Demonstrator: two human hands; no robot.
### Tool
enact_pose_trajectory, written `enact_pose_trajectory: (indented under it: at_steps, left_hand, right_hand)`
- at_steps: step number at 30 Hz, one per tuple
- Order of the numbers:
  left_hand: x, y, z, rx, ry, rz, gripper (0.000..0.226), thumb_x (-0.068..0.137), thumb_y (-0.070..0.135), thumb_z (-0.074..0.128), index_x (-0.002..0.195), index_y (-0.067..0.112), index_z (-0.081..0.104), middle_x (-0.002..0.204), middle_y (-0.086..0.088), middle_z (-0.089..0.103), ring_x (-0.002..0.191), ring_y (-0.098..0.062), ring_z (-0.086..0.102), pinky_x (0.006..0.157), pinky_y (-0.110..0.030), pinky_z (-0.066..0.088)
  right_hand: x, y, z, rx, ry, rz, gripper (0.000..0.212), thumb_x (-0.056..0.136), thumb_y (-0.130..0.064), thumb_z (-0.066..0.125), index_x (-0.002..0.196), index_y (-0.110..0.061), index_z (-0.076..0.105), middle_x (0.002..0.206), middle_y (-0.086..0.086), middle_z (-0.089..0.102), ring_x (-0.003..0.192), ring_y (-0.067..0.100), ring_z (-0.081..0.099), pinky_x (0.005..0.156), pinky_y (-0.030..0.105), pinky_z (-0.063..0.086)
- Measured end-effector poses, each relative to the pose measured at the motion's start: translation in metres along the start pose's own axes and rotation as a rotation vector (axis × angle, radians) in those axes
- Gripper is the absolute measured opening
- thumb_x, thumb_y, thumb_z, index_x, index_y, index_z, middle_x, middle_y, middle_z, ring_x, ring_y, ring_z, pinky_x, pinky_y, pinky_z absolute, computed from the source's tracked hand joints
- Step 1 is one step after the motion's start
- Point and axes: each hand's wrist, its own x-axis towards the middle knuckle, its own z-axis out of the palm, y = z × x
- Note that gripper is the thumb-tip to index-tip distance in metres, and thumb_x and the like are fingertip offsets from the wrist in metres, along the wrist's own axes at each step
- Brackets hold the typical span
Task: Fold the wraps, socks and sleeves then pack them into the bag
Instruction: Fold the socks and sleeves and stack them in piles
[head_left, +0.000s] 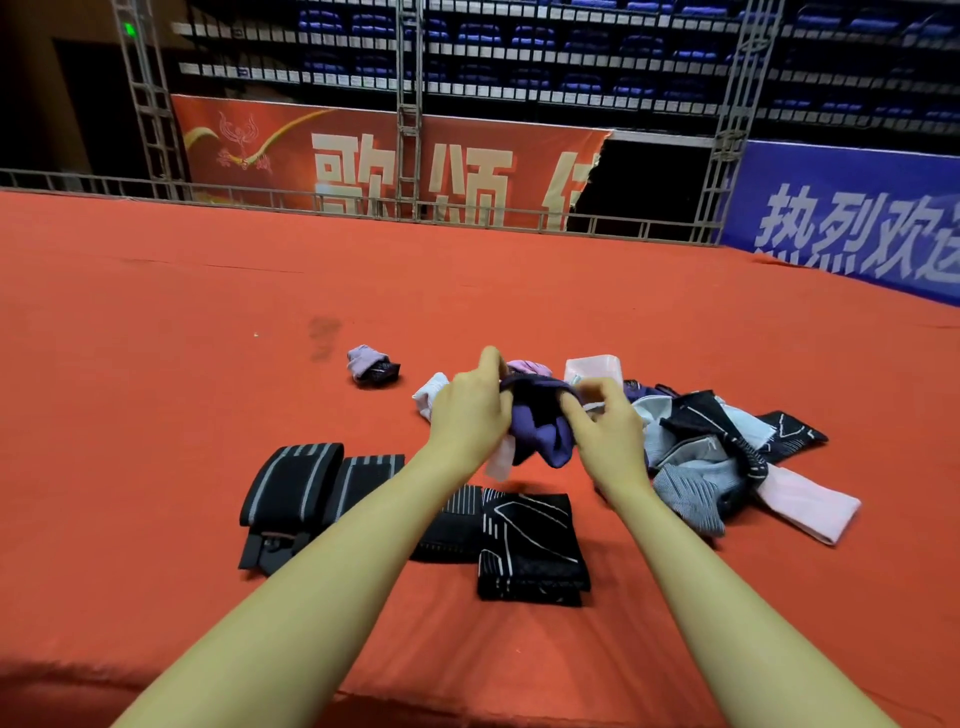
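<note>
A purple sock (540, 423) with a pale pink end hangs above the red floor, held between both hands. My left hand (472, 410) grips its left side and my right hand (602, 421) pinches its right side. Below lie folded black striped wraps (296, 480) and a folded black patterned sleeve (530, 545). A balled purple sock pair (371, 365) sits farther off to the left. An unfolded heap of black, grey and pink socks and sleeves (722, 457) lies to the right. A small pink bag (595, 370) stands behind my hands.
A red carpet (156, 364) covers the whole floor. Metal railings and truss posts (408, 104) line its far edge, with a red banner and a blue banner (852, 218) behind. A white sock (431, 392) lies behind my left hand.
</note>
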Motion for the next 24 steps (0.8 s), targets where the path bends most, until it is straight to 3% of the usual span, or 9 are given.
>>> enact_pose_trajectory:
  at_steps: [4,8,11,14,16,19,24]
  left_hand:
    - [0.008,-0.001,-0.003,0.068,0.068,-0.053,0.021,0.091,0.016,0.045,0.11,0.01,0.046,0.088,-0.018,0.066,0.087,-0.039,0.059,0.064,-0.036,0.03]
    - [0.012,-0.001,-0.006,0.072,0.085,-0.057,0.02,0.093,0.018,0.044,0.112,0.011,0.046,0.086,-0.017,0.067,0.085,-0.039,0.06,0.063,-0.035,0.031]
    - [0.013,-0.005,-0.009,0.117,0.089,-0.037,0.02,0.095,0.022,0.043,0.111,0.01,0.047,0.087,-0.018,0.067,0.086,-0.039,0.06,0.063,-0.035,0.029]
    - [0.015,-0.01,-0.012,0.168,0.07,-0.039,0.023,0.096,0.027,0.043,0.109,0.01,0.049,0.094,-0.021,0.066,0.091,-0.04,0.059,0.064,-0.036,0.031]
    - [0.015,-0.014,-0.014,0.201,0.056,-0.048,0.024,0.096,0.029,0.044,0.108,0.009,0.051,0.096,-0.021,0.065,0.094,-0.04,0.059,0.066,-0.036,0.032]
    - [0.014,-0.021,-0.018,0.255,0.023,-0.045,0.022,0.094,0.025,0.046,0.108,0.009,0.051,0.097,-0.022,0.065,0.093,-0.041,0.059,0.068,-0.037,0.038]
    - [0.014,-0.017,-0.021,0.264,-0.056,0.06,0.026,0.087,0.015,0.049,0.112,0.011,0.043,0.088,-0.02,0.066,0.084,-0.041,0.06,0.065,-0.038,0.04]
  right_hand:
    - [0.002,-0.01,-0.006,0.315,-0.283,0.154,0.011,0.089,-0.004,0.061,0.1,-0.003,0.062,0.09,0.002,0.063,0.081,0.01,0.056,0.064,0.008,0.045]
    - [0.003,-0.013,-0.007,0.267,-0.51,0.192,0.027,0.087,0.002,0.061,0.111,-0.009,0.056,0.103,0.008,0.062,0.086,0.009,0.057,0.068,0.007,0.045]
    - [-0.001,-0.013,-0.008,0.267,-0.579,0.147,0.021,0.085,0.003,0.063,0.1,-0.012,0.064,0.099,0.008,0.066,0.089,0.01,0.059,0.084,0.02,0.046]
    - [-0.004,-0.023,-0.01,0.288,-0.605,0.146,0.01,0.084,0.0,0.064,0.085,-0.01,0.063,0.083,0.002,0.064,0.075,0.004,0.057,0.072,0.012,0.044]
    - [-0.004,-0.027,-0.009,0.317,-0.549,0.15,0.019,0.085,0.002,0.062,0.075,-0.013,0.055,0.07,-0.002,0.056,0.06,-0.001,0.05,0.059,0.01,0.039]
    - [0.002,-0.026,-0.007,0.237,-0.298,0.129,0.034,0.084,0.007,0.059,0.067,-0.016,0.042,0.06,-0.002,0.042,0.048,-0.001,0.037,0.052,0.02,0.032]
    - [0.007,-0.025,-0.006,-0.183,0.022,0.001,0.029,0.079,-0.001,0.05,0.07,-0.021,0.032,0.06,-0.005,0.039,0.062,0.023,0.038,0.061,0.039,0.035]
